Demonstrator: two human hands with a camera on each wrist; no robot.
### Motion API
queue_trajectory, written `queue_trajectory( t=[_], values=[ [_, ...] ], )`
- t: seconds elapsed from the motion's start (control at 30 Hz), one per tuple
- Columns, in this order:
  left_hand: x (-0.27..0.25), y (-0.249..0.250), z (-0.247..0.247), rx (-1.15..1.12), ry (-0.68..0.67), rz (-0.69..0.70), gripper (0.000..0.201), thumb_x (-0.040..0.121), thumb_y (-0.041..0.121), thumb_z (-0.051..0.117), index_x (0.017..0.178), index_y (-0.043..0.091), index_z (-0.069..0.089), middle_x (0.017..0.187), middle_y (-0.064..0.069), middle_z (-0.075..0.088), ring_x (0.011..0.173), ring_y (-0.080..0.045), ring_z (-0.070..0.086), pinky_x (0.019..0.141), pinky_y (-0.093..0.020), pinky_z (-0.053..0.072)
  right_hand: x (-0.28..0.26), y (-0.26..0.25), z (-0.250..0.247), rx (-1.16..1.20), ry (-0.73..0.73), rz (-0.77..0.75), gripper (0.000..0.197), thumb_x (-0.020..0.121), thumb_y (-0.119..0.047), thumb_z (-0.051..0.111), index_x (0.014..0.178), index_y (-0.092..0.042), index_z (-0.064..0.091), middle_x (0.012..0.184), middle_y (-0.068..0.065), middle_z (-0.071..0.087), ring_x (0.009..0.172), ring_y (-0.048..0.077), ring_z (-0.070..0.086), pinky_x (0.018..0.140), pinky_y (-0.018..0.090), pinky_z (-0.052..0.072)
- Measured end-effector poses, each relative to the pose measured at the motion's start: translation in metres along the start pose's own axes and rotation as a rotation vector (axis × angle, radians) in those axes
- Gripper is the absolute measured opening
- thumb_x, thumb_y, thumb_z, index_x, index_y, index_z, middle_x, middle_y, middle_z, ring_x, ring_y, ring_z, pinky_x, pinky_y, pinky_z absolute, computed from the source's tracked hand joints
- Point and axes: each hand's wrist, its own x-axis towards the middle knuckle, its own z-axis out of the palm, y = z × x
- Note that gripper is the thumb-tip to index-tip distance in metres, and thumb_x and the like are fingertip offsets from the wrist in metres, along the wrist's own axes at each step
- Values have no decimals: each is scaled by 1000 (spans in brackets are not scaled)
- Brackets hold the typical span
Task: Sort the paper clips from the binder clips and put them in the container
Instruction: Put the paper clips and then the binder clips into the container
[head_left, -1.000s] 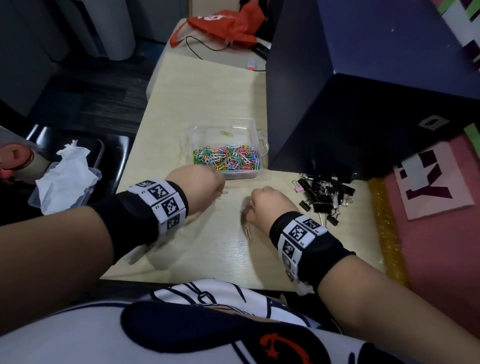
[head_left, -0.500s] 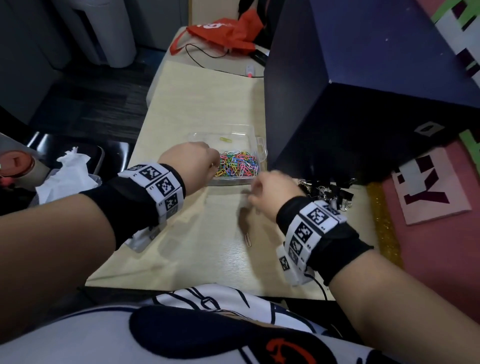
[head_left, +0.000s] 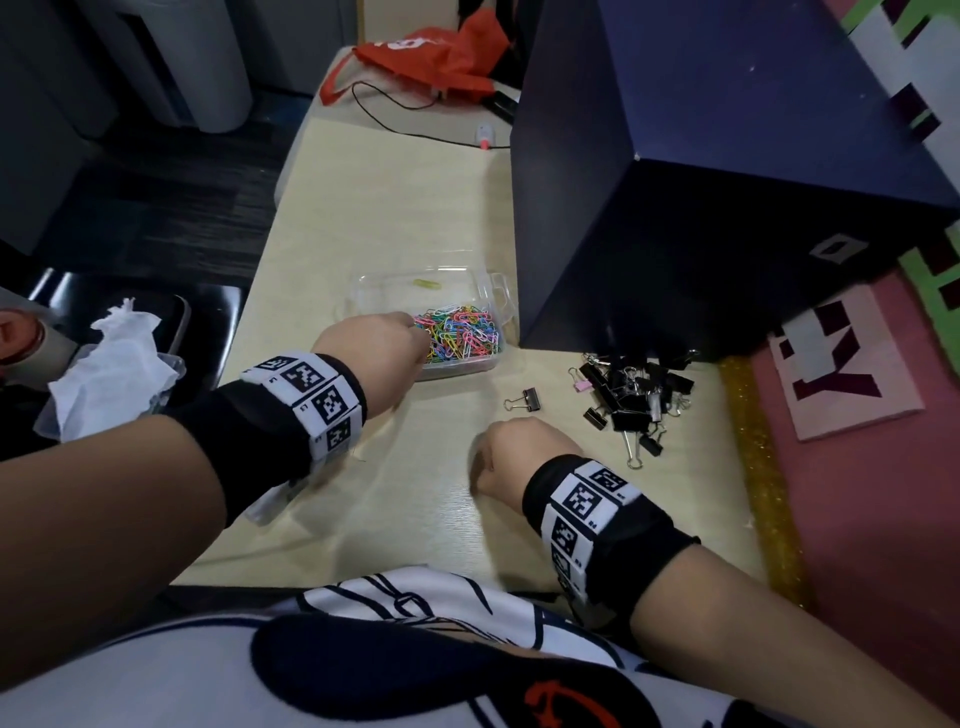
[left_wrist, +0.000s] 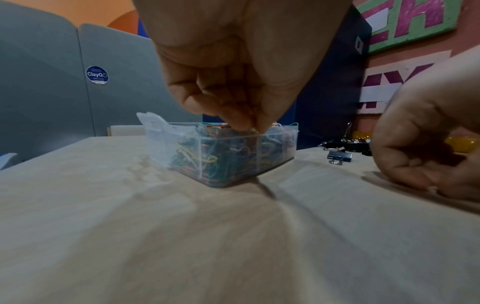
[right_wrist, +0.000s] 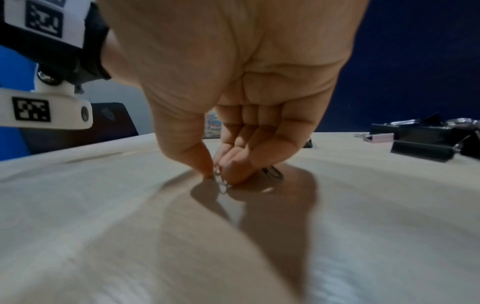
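Note:
A clear plastic container holds a heap of coloured paper clips. My left hand is at its near-left rim, and its bunched fingertips pinch what looks like a small paper clip just above the heap. My right hand is down on the table in front. Its thumb and fingers pinch a silver paper clip that lies on the tabletop. Black binder clips are piled at the right, and one binder clip lies alone to their left.
A tall dark blue box stands right behind the container and the pile. A red bag and a cable are at the table's far end. A tub with tissue rests on a black chair at the left.
My left hand moved from the table forward to the container's rim. My right hand reached toward the binder clips, then came back down onto the silver paper clip. One binder clip now lies apart.

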Motion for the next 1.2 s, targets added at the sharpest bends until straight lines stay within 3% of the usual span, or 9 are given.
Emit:
queue_trajectory(
  t=[0.13,0.43,0.57,0.67,0.8,0.9,0.97,1.03,1.2],
  values=[
    [-4,-8,0,14,-1,18,10,90,21,49,87,20,58,94,-2,55,80,-30,60,62,-35,50,0,8,-7,-19,27,33,23,90,-19,44,104,-10,61,102,10,64,98,31,61,79,34,48],
    [-15,-20,-10,-33,210,159,32,80,27,66,112,20,66,109,-6,62,95,-33,60,75,-44,49,23,2,-49,496,588,11,8,88,-20,56,91,-22,63,96,-1,65,87,19,62,84,31,50],
    [-21,-17,-1,49,151,242,38,81,33,59,115,19,66,120,-3,63,103,-26,64,81,-44,46,36,-5,-54,585,503,-26,21,90,-15,56,107,-21,67,105,-2,70,99,16,65,96,31,48],
    [-27,-23,2,68,130,231,41,78,39,45,103,19,71,109,-1,69,91,-24,69,74,-43,49,31,-4,-55,454,457,-48,31,93,-12,47,118,-23,63,122,-1,62,111,19,59,101,30,43],
    [-30,-30,5,56,165,247,46,80,40,39,107,18,69,115,-2,67,95,-23,68,79,-45,48,28,4,-51,275,435,-84,40,92,-7,41,127,-21,56,131,4,51,117,25,52,102,34,41],
    [-27,-24,10,96,163,251,55,88,45,40,133,15,52,144,-5,47,123,-21,54,99,-53,39,33,1,-39,206,295,-138,55,90,-3,40,140,-25,42,145,0,39,127,24,46,106,35,39],
    [-24,-19,15,157,-20,209,67,95,49,38,150,15,20,159,-6,12,144,-19,22,113,-53,17,35,-2,-36,174,244,-191,61,89,-2,40,145,-23,33,152,-4,30,132,21,42,107,35,37],
    [-23,-18,15,243,-164,159,75,96,54,29,152,16,-2,159,-4,-10,147,-16,-2,117,-51,3,35,-2,-37,143,228,-215,61,89,-4,40,147,-22,31,154,-5,26,133,20,40,107,34,37],
    [-22,-21,14,209,-60,158,75,95,55,30,152,17,0,159,-2,-10,147,-15,-3,117,-50,0,34,5,-41,223,380,-138,42,91,-10,42,130,-23,51,136,1,42,115,27,54,97,36,45]
  ],
)
